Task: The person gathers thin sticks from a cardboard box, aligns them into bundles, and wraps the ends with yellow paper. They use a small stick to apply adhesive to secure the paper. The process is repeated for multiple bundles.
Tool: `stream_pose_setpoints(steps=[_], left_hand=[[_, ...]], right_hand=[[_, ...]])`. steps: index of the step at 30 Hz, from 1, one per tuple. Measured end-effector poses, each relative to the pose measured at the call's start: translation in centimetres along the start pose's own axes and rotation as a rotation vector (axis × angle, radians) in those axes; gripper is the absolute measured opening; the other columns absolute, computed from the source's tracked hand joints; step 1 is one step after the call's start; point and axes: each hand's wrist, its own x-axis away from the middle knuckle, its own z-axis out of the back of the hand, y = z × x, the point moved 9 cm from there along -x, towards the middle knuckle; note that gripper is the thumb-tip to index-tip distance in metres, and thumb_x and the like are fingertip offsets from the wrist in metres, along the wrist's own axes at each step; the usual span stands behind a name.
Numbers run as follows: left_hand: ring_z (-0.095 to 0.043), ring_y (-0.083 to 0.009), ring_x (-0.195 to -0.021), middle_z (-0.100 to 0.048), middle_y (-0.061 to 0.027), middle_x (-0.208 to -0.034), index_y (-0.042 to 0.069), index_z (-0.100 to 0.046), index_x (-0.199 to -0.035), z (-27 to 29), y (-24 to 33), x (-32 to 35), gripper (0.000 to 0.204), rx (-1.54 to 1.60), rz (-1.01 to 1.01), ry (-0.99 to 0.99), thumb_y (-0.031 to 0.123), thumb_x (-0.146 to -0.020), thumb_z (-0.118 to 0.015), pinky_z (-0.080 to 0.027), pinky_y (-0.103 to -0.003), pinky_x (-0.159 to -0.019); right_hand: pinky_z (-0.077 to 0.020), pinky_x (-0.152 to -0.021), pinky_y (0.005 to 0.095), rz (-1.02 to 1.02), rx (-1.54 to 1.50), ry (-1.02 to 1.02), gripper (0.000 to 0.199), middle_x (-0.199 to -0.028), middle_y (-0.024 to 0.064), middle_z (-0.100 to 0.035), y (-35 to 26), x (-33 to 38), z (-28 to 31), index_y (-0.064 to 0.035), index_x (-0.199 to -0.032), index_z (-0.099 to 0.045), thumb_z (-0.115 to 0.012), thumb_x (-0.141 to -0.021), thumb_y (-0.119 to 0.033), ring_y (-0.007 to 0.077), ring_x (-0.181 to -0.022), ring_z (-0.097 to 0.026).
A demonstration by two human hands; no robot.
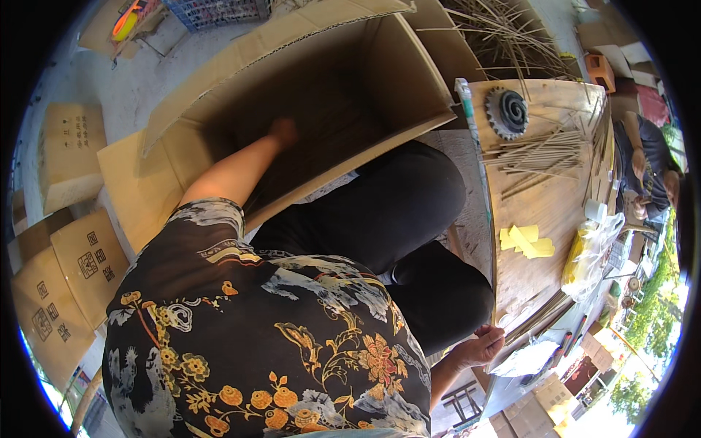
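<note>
My left arm reaches down into a large open cardboard box (175, 157). In its shadowed interior my left hand (285, 133) shows only as a blurred shape. Its fingers are lost in the dark, and so is anything they touch. My right hand (488, 344) is beside the near edge of a wooden table (537, 281), its fingers curled together in a pinch. Whatever is in that pinch is too small or hidden to make out. Thin brown sticks (540, 155) lie loosely on the table, next to a dark coiled roll with a toothed rim (507, 113). Yellow paper strips (527, 241) lie nearer my right hand.
Another box (504, 36) full of thin sticks stands beyond the table. Closed cartons (71, 153) line the left side, and a blue crate (219, 13) is at the back. A clear plastic bag (588, 255) sits on the table. Another person (646, 164) works at the far right.
</note>
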Motion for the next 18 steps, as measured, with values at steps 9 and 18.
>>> stream_pose_setpoints(steps=[9, 18], left_hand=[[-0.058, -0.0329, -0.084, -0.060, -0.0197, -0.087, 0.003, -0.064, -0.080, -2.0, 0.8, -0.1, 0.020, -0.176, -0.100, 0.217, 0.018, -0.070, -0.055, -0.047, -0.043, -0.077], [-0.052, -0.0327, -0.096, -0.054, -0.0199, -0.099, 0.001, -0.056, -0.096, -4.2, 0.0, -0.9, 0.030, -0.137, -0.022, 0.168, 0.019, -0.072, -0.054, -0.042, -0.044, -0.085]], right_hand=[[-0.0324, -0.048, 0.0216, 0.023, 0.182, -0.105, 0.035, -0.054, 0.0005, -0.045, -2.8, -0.1, -2.7, -0.0067, -0.062, -0.044, -0.044, -0.093, -0.024, 0.0088, -0.049, -0.038], [-0.0332, -0.049, 0.0216, 0.010, 0.149, -0.154, 0.037, -0.054, 0.0003, -0.045, -2.8, 0.0, -3.0, -0.0059, -0.064, -0.047, -0.045, -0.092, -0.029, 0.0083, -0.050, -0.041]])
